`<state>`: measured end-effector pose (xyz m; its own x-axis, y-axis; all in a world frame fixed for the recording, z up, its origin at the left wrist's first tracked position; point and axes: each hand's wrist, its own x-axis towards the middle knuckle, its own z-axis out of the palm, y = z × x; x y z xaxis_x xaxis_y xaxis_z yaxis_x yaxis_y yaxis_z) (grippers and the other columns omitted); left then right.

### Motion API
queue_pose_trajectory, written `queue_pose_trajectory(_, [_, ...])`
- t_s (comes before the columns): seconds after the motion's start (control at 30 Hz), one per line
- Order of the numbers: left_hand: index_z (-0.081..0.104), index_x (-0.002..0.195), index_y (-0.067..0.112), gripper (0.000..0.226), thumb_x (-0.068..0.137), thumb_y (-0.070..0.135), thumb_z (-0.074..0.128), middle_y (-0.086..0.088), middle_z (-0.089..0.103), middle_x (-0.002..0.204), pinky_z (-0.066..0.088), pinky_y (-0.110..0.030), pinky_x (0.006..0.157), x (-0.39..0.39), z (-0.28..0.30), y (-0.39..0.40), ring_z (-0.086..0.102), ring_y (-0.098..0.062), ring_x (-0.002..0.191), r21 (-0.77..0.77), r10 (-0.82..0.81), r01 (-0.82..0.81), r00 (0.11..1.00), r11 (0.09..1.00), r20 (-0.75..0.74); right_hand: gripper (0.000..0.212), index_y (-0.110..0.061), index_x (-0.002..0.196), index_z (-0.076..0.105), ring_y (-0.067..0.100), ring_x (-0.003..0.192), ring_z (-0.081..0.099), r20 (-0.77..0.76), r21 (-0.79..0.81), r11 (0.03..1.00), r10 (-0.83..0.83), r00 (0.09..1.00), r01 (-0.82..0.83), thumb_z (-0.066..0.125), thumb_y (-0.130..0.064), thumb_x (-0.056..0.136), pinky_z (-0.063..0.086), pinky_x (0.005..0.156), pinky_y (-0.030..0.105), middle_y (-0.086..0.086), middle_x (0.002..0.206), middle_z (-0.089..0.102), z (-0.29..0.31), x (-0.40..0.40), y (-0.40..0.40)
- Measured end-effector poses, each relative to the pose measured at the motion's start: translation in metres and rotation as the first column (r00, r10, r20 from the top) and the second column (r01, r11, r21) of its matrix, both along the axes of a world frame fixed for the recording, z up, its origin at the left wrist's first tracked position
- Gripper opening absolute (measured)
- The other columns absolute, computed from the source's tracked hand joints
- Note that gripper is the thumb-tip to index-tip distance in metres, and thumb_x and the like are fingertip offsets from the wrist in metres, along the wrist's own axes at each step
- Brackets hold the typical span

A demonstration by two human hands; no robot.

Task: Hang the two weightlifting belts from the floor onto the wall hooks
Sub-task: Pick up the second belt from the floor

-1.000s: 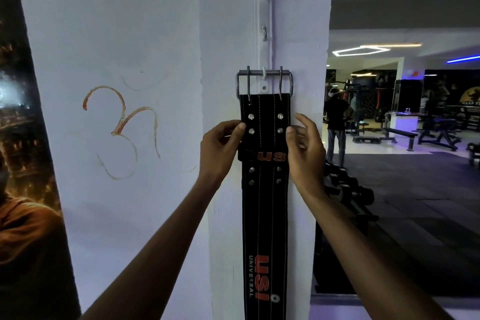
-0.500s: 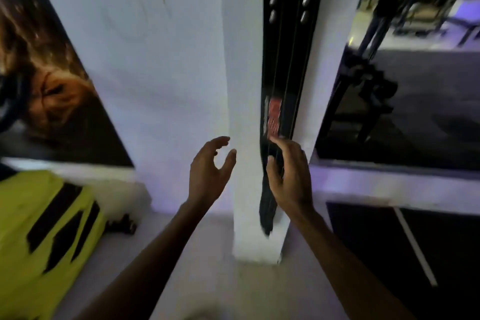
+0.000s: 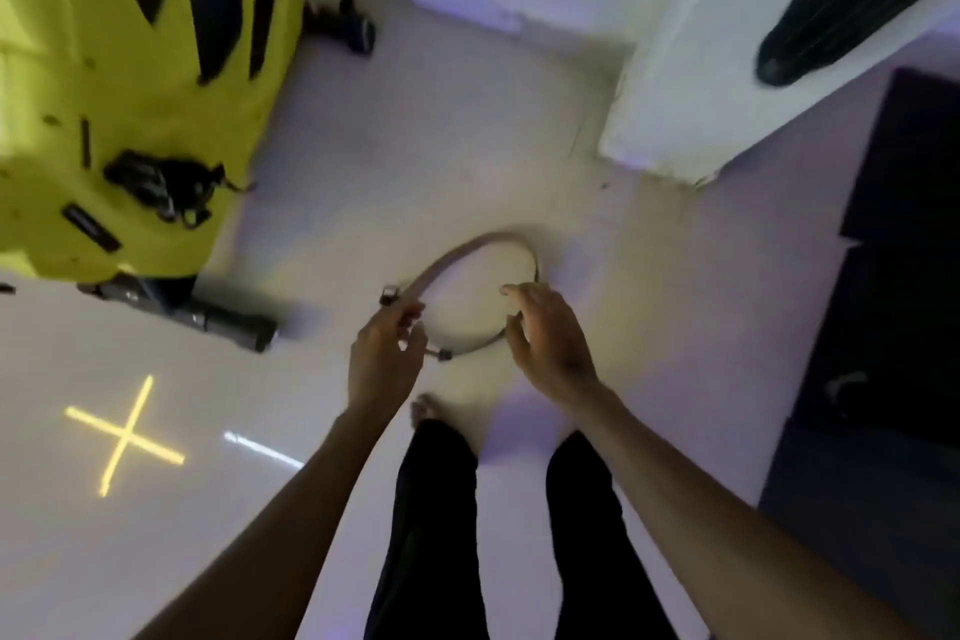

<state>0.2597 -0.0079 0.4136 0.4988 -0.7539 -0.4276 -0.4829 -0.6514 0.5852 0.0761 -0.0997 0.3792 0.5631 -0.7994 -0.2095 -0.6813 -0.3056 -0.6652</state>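
Tan belt lies curled in a ring on the pale floor, near the base of the white pillar; black belt hangs against the pillar at upper right, only its lower end in view. Left hand pinches the tan belt near its buckle end, fingers closed on the strap. Right hand is spread open at the ring's right side, contact unclear owing to blur; yellow machine stands at upper left.
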Motion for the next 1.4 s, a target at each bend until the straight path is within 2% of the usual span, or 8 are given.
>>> queue_pose_trajectory(0.47, [0.071, 0.107, 0.021, 0.029, 0.092, 0.003, 0.054, 0.001, 0.075, 0.098, 0.06, -0.039, 0.084, 0.155, -0.437, 0.114, 0.072, -0.021, 0.087, 0.232, 0.409, -0.377, 0.906, 0.897, -0.107, 0.051, -0.006, 0.136, 0.049, 0.036, 0.123, 0.051, -0.341, 0.39, 0.902, 0.326, 0.882, -0.183, 0.055, -0.035, 0.094, 0.044, 0.101, 0.044, 0.018, 0.132, 0.057, -0.46, 0.221, 0.092])
queue_pose_trajectory(0.67, [0.07, 0.117, 0.014, 0.023, 0.098, 0.011, 0.056, -0.007, 0.074, 0.108, 0.059, -0.046, 0.094, 0.173, -0.518, 0.134, 0.071, -0.025, 0.099, 0.285, 0.663, -0.603, 0.717, 0.745, -0.214, 0.054, -0.015, 0.133, 0.05, 0.034, 0.112, 0.062, -0.357, 0.309, 0.925, 0.329, 0.874, -0.222, 0.066, -0.034, 0.086, 0.048, 0.092, 0.038, 0.013, 0.122, 0.065, -0.541, 0.263, 0.104])
queue_pose_trajectory(0.8, [0.062, 0.135, 0.008, 0.039, 0.099, 0.023, 0.061, -0.007, 0.07, 0.124, 0.051, -0.041, 0.107, 0.167, -0.48, 0.115, 0.066, -0.02, 0.11, 0.301, 0.729, -0.665, 0.596, 0.683, -0.337, 0.019, -0.013, 0.105, 0.061, 0.035, 0.097, 0.067, -0.307, 0.299, 0.937, 0.274, 0.912, -0.181, 0.06, -0.025, 0.09, 0.047, 0.071, 0.033, 0.01, 0.104, 0.072, -0.49, 0.25, 0.103])
queue_pose_trajectory(0.87, [0.052, 0.143, 0.005, 0.054, 0.097, 0.03, 0.065, 0.005, 0.067, 0.111, 0.045, -0.03, 0.104, 0.161, -0.441, 0.097, 0.06, -0.011, 0.103, 0.341, 0.738, -0.663, 0.522, 0.666, -0.427, 0.018, -0.013, 0.105, 0.061, 0.028, 0.096, 0.069, -0.226, 0.386, 0.896, 0.323, 0.919, -0.22, 0.063, -0.025, 0.092, 0.054, 0.075, 0.035, 0.006, 0.104, 0.074, -0.438, 0.235, 0.093])
queue_pose_trajectory(0.97, [0.055, 0.14, 0.004, 0.075, 0.083, 0.049, 0.073, -0.007, 0.068, 0.131, 0.045, -0.038, 0.109, 0.152, -0.379, 0.069, 0.061, -0.018, 0.123, 0.372, 0.706, -0.622, 0.46, 0.689, -0.538, 0.025, -0.019, 0.109, 0.059, 0.023, 0.101, 0.069, -0.163, 0.487, 0.846, 0.33, 0.93, -0.216, 0.065, -0.014, 0.086, 0.056, 0.083, 0.036, 0.003, 0.107, 0.074, -0.351, 0.207, 0.072])
queue_pose_trajectory(1.07, [0.063, 0.131, 0.007, 0.04, 0.095, 0.024, 0.068, -0.002, 0.074, 0.104, 0.058, -0.027, 0.085, 0.139, -0.3, 0.039, 0.071, -0.007, 0.093, 0.267, 0.546, -0.561, 0.417, 0.784, -0.727, 0.037, -0.032, 0.107, 0.055, 0.022, 0.099, 0.07, -0.122, 0.556, 0.823, 0.218, 0.968, -0.115, 0.063, -0.013, 0.076, 0.058, 0.085, 0.049, 0.0, 0.104, 0.073, -0.269, 0.175, 0.041])
queue_pose_trajectory(1.2, [0.053, 0.143, 0.011, 0.05, 0.095, 0.006, 0.066, -0.005, 0.073, 0.1, 0.063, -0.026, 0.077, 0.117, -0.193, 0.002, 0.072, -0.006, 0.082, 0.023, 0.314, -0.473, 0.547, 0.881, -0.776, 0.051, -0.026, 0.128, 0.053, 0.021, 0.108, 0.067, -0.045, 0.559, 0.829, 0.071, 0.996, -0.034, 0.069, -0.009, 0.082, 0.054, 0.095, 0.05, 0.005, 0.114, 0.071, -0.154, 0.138, 0.009])
queue_pose_trajectory(1.4, [0.067, 0.126, 0.024, 0.051, 0.08, 0.01, 0.083, -0.006, 0.056, 0.124, 0.057, -0.019, 0.082, 0.072, -0.03, -0.042, 0.063, -0.017, 0.102, -0.255, 0.045, -0.257, 0.782, 0.932, -0.622, 0.045, -0.033, 0.124, 0.057, 0.023, 0.111, 0.068, 0.153, 0.535, 0.839, -0.209, 0.966, 0.097, 0.054, -0.06, 0.088, 0.053, 0.098, 0.051, 0.007, 0.12, 0.07, 0.008, 0.079, -0.005])
